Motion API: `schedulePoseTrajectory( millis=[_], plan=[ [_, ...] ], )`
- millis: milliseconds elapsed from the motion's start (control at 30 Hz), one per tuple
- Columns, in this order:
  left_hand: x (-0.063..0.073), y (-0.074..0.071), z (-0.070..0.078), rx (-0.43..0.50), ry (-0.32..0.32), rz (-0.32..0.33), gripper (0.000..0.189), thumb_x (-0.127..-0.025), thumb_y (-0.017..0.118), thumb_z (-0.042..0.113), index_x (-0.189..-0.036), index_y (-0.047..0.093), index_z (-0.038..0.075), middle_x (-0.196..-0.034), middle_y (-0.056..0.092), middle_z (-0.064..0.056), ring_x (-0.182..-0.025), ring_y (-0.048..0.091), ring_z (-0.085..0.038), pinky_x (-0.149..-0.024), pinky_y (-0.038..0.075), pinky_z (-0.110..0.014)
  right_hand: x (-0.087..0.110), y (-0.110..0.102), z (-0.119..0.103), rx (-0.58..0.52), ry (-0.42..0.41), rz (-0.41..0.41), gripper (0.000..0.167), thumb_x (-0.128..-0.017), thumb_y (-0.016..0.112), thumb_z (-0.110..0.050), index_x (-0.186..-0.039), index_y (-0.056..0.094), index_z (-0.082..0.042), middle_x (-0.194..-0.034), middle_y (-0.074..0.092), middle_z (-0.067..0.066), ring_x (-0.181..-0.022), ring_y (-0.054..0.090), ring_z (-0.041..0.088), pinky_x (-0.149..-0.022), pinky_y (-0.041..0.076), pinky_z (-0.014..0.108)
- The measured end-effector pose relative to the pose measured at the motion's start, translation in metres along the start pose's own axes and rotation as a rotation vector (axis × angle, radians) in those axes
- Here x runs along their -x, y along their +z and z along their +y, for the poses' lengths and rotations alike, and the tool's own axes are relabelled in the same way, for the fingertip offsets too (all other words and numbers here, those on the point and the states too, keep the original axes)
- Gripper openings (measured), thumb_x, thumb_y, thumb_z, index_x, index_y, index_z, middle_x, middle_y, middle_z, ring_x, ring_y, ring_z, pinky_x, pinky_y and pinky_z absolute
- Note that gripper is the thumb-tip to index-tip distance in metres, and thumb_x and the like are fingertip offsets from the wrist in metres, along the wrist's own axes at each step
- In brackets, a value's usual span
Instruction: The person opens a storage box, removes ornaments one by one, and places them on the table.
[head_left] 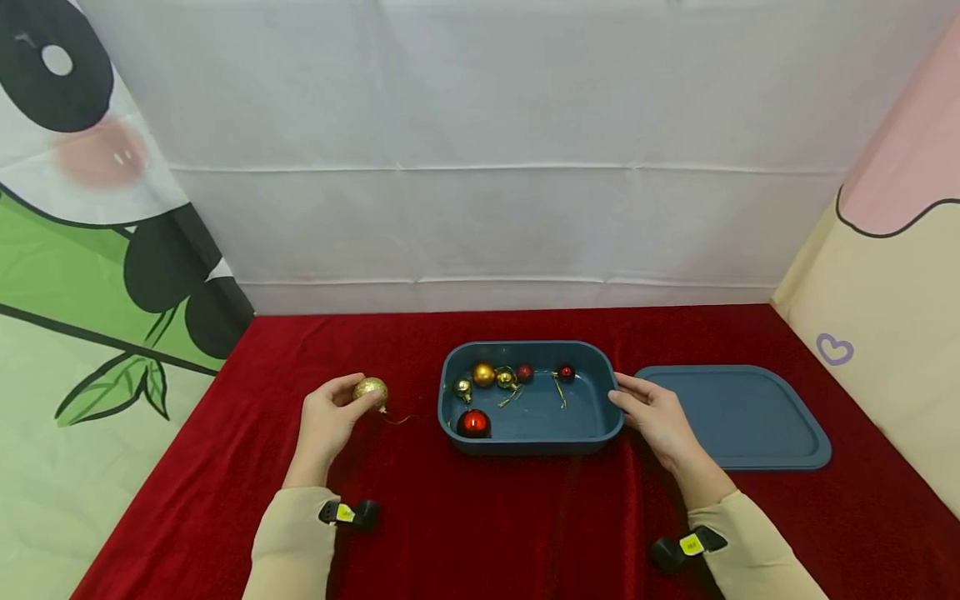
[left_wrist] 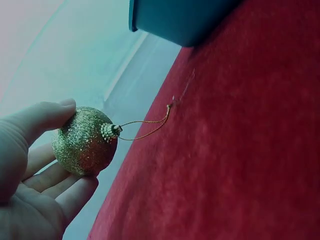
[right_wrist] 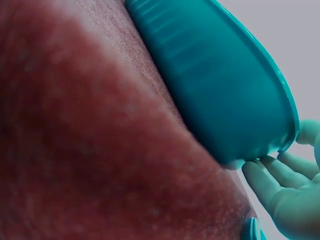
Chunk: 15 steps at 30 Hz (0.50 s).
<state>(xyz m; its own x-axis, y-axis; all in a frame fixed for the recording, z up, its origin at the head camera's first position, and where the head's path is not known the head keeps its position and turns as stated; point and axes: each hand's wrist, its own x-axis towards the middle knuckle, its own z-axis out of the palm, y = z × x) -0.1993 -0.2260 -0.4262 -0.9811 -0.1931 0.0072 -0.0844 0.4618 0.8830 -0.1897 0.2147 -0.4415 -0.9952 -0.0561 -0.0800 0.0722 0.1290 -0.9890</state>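
Observation:
My left hand (head_left: 327, 425) pinches a gold glitter Christmas ball (head_left: 371, 392) between thumb and fingers, left of a blue plastic box (head_left: 531, 447). In the left wrist view a thin gold loop hangs from the cap of the ball (left_wrist: 85, 142). My right hand (head_left: 663, 421) holds the box's right end, thumb at the rim and fingers against the outer wall (right_wrist: 220, 85). Inside the box lie a large shiny red ball (head_left: 474, 424), an orange-gold ball (head_left: 483, 374), small gold balls (head_left: 463, 389) and small red balls (head_left: 566, 373), some with gold strings.
A flat blue lid (head_left: 742, 417) lies on the red cloth (head_left: 480, 525) to the right of the box, near the right hand. Behind the table hangs a white fabric backdrop (head_left: 480, 225), with printed panels at both sides.

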Motion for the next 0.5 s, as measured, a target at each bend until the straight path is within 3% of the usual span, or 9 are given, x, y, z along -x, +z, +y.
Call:
schedulePoseTrajectory(
  millis=[500],
  plan=[
    [-0.003,-0.002,-0.014,-0.032,-0.036,-0.020,0.055,-0.087,0.068,0.029,-0.131,0.053,0.001,-0.125,0.059,-0.022,-0.111,0.058,-0.025,-0.073,0.044,-0.010,0.000,-0.001,0.002,0.026,-0.004,-0.005,0.055,-0.095,0.057,-0.024,-0.142,0.040,-0.001,-0.138,0.048,0.025,-0.096,0.064,0.002,-0.079,0.053,0.021]
  ],
)
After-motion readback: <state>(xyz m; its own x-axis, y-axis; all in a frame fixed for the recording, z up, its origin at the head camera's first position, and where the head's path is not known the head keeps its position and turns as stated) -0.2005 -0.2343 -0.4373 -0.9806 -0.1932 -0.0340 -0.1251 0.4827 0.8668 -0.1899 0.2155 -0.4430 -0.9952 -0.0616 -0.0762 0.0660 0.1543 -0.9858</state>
